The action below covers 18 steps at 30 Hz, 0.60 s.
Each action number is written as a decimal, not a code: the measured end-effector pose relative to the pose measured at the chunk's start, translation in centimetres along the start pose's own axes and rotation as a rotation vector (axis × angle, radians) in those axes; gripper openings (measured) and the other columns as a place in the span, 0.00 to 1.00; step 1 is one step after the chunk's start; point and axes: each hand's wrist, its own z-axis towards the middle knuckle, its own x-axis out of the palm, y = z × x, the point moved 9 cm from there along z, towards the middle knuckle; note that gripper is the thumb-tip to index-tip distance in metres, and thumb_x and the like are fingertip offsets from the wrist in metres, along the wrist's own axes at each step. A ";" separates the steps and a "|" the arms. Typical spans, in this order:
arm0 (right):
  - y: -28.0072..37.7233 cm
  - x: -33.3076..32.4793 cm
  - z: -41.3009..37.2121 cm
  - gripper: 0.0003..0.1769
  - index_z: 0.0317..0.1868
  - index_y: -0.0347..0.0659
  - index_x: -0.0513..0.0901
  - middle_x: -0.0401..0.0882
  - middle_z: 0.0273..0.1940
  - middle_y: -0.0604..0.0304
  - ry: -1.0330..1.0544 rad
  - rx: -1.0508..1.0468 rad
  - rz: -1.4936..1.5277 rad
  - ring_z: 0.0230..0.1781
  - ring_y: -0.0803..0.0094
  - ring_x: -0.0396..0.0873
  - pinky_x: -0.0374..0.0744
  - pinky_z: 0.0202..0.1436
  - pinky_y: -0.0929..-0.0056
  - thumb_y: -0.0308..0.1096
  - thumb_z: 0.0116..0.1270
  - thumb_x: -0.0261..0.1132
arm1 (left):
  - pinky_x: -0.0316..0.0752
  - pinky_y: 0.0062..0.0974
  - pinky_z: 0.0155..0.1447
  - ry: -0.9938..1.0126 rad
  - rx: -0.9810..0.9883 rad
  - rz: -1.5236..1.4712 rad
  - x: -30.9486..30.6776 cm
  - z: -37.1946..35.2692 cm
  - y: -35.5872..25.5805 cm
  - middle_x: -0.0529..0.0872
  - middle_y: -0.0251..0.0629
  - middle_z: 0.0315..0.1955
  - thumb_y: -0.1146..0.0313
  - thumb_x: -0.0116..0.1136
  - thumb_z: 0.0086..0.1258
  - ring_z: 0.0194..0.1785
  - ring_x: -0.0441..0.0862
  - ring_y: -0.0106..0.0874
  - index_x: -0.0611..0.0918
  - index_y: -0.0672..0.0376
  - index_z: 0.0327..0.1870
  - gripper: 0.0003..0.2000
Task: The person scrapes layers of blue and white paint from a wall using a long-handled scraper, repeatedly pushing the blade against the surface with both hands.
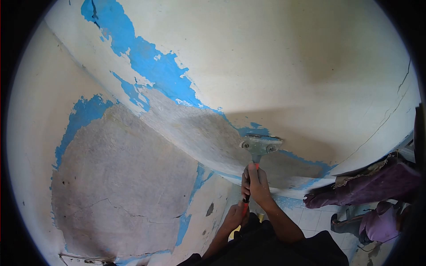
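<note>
A wide-bladed paint scraper (pixel 262 146) with two screws on its head and a red and black handle is pressed to the wall (pixel 284 97). My right hand (pixel 256 182) is wrapped round the handle just below the head, thumb lying along it. Lower down, my left hand (pixel 234 217) grips the handle's end. The blade meets a strip of blue paint (pixel 255 131) at the edge of the cream coat. Below and left of it is bare grey plaster (pixel 208 128).
A large blue patch (pixel 151 64) runs up the wall to the upper left. Another grey area (pixel 124 177) covers the adjoining wall. At right are purple cloth (pixel 377 184) and a purple bag (pixel 381 226) above a tiled floor (pixel 310 219). A crack (pixel 375 133) crosses the right side.
</note>
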 end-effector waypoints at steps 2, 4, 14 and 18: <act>-0.9 -0.1 0.0 0.24 0.27 0.41 0.64 0.59 0.15 0.67 0.013 0.002 -0.026 0.10 0.81 0.62 0.66 0.13 0.78 0.52 0.76 0.47 | 0.61 0.25 0.18 -0.005 0.009 -0.046 0.3 -0.1 0.6 0.68 0.33 0.08 0.43 0.28 0.77 0.11 0.66 0.27 0.71 0.60 0.18 0.33; -1.0 -0.1 0.3 0.24 0.27 0.42 0.64 0.59 0.15 0.67 0.019 -0.008 -0.039 0.10 0.81 0.61 0.66 0.13 0.78 0.52 0.76 0.48 | 0.61 0.25 0.19 0.010 -0.024 -0.034 0.5 0.0 0.3 0.68 0.33 0.09 0.43 0.28 0.77 0.11 0.67 0.27 0.71 0.60 0.18 0.33; -0.1 -0.6 0.1 0.24 0.27 0.42 0.63 0.59 0.15 0.68 0.016 -0.039 -0.031 0.10 0.82 0.60 0.65 0.13 0.79 0.52 0.76 0.48 | 0.61 0.24 0.19 0.010 0.036 0.019 0.6 0.9 0.1 0.69 0.34 0.09 0.44 0.28 0.78 0.12 0.67 0.27 0.71 0.61 0.18 0.33; -0.5 -1.3 -0.1 0.27 0.28 0.42 0.62 0.58 0.15 0.66 0.025 -0.006 -0.077 0.09 0.78 0.60 0.67 0.13 0.75 0.57 0.75 0.45 | 0.61 0.24 0.19 -0.012 -0.025 0.017 1.5 0.5 0.6 0.69 0.34 0.09 0.43 0.28 0.77 0.12 0.68 0.27 0.71 0.61 0.19 0.33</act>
